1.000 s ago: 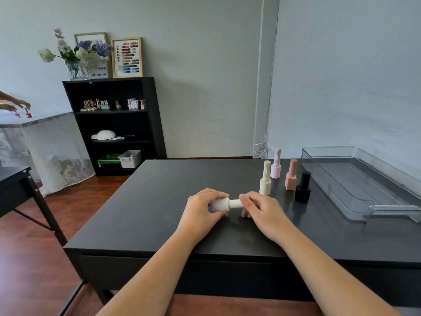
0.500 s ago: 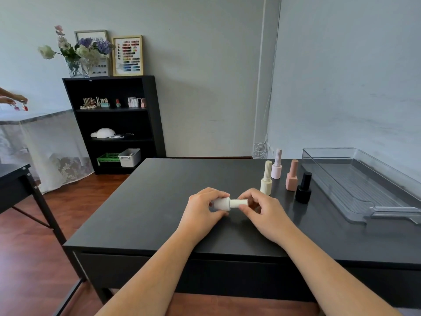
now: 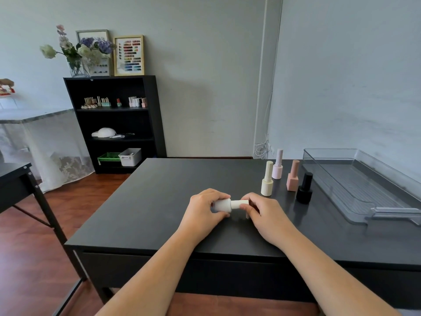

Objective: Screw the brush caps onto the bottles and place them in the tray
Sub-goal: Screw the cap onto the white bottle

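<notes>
A white bottle [image 3: 222,205] lies sideways just above the black table [image 3: 159,201], near its front middle. My left hand [image 3: 202,213] grips the bottle's body. My right hand [image 3: 265,215] pinches its white brush cap [image 3: 239,204], which sits on the bottle's neck. Four capped bottles stand upright to the right: a cream one [image 3: 267,180], a pale pink one [image 3: 277,165], a peach one [image 3: 293,176] and a black one [image 3: 304,189]. The clear plastic tray [image 3: 364,190] lies at the table's right side with nothing in it.
A black shelf [image 3: 114,124] with small bottles, bins and a vase stands against the far wall on the left. Another dark table [image 3: 16,179] is at the left edge. A person's hand [image 3: 6,84] shows at the far left. The wall runs close behind the tray.
My right hand's fingers have shifted round the cap from frame to frame, as in a twist. The bottle and my left hand have stayed almost in place.
</notes>
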The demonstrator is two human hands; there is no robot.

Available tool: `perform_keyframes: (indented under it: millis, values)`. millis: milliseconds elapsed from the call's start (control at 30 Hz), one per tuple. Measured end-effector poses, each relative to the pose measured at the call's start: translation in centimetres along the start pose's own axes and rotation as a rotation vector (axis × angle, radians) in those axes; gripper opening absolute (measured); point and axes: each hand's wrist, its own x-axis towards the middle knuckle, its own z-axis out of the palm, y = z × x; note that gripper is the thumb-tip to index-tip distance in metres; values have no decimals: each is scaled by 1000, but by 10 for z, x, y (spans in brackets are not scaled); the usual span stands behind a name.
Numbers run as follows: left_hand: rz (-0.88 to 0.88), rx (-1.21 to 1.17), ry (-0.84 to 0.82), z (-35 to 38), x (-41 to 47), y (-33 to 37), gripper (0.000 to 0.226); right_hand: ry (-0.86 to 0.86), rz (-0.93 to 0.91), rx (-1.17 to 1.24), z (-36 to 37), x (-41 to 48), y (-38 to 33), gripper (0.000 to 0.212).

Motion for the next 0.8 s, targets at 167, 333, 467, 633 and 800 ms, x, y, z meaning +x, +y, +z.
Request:
perform_keyframes:
  millis: [167, 333, 467, 633, 800]
  values:
    - [12, 41, -7, 1, -1, 1, 39, 5, -35, -54, 2, 2, 1, 11]
    - [38, 61, 13, 1, -2, 5, 38, 19, -39, -13, 1, 2, 2, 15]
    - [44, 52, 23, 1, -2, 9, 39, 19, -22, 41, -3, -2, 1, 12]
    - [83, -2, 14, 0, 12, 30, 40, 108, 16, 167, -28, -3, -7, 11]
    - [131, 28, -109, -3, 33, 52, 45, 250, 2, 64, -85, 0, -9, 15]
